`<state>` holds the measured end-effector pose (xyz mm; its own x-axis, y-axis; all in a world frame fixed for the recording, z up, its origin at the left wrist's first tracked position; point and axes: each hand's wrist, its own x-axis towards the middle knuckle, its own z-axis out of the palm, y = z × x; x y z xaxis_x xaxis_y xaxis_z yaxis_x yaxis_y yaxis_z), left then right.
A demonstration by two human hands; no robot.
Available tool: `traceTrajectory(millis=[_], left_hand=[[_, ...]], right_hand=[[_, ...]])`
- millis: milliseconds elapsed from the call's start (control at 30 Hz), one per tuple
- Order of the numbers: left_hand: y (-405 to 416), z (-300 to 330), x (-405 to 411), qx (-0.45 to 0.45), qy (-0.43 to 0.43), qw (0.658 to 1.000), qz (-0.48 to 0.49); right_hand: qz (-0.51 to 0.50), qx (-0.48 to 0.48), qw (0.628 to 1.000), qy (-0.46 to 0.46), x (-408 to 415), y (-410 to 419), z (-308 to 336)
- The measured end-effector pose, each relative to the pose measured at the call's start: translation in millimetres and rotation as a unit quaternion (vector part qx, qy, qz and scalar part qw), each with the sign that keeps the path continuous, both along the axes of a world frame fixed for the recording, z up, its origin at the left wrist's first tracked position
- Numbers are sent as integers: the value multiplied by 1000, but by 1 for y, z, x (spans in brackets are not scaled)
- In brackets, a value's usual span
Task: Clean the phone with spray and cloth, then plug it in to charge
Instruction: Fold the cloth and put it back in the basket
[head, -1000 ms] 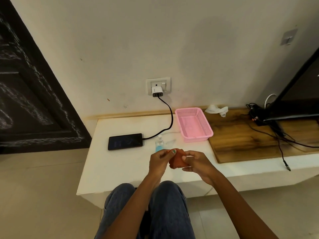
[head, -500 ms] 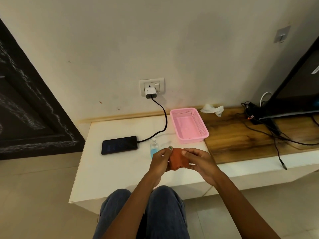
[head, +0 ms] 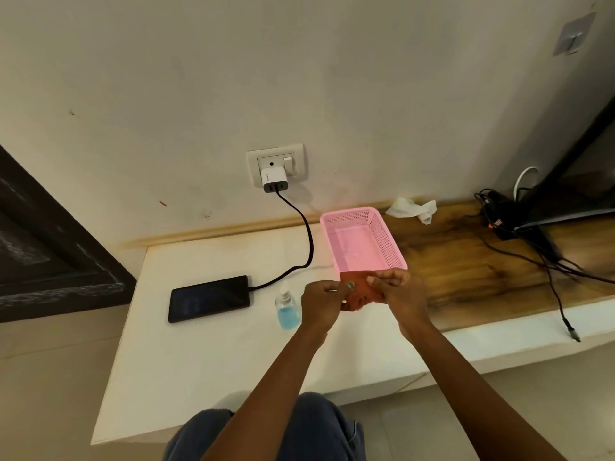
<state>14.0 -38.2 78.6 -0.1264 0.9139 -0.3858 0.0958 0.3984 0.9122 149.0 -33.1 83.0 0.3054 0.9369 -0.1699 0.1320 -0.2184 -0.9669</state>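
Observation:
A black phone (head: pixel 209 298) lies flat on the white ledge (head: pixel 206 361), with a black cable (head: pixel 304 241) plugged into its right end. The cable runs up to a white charger (head: pixel 273 179) in the wall socket. A small spray bottle (head: pixel 287 309) of blue liquid stands right of the phone. My left hand (head: pixel 322 304) and my right hand (head: pixel 397 294) both pinch a folded orange-red cloth (head: pixel 359 291) just in front of the near edge of the pink basket (head: pixel 387 242).
A wooden board (head: pixel 482 267) covers the ledge to the right. A crumpled white tissue (head: pixel 412 209) lies at its back. Black cables (head: pixel 545 257) and a dark screen stand at the far right. My knees are under the ledge's front edge.
Both hands have moved forward with the cloth, from in front of the spray bottle to the basket's near edge. The view has tilted down and closer.

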Motion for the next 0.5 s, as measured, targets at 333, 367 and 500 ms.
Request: traceTrajectory(millis=[333,367,500], left_hand=[[58,-4,18,-75,-50,996,-22],[61,-4,19,-82,-53,995,-24],[69,-8,27,-105,-44,993,-28]], right_hand=[[21,-27,997,-64,19,88,-25],[25,-33,996,-74,19,94,-28],[31,-73,990,-117,18,113,-42]])
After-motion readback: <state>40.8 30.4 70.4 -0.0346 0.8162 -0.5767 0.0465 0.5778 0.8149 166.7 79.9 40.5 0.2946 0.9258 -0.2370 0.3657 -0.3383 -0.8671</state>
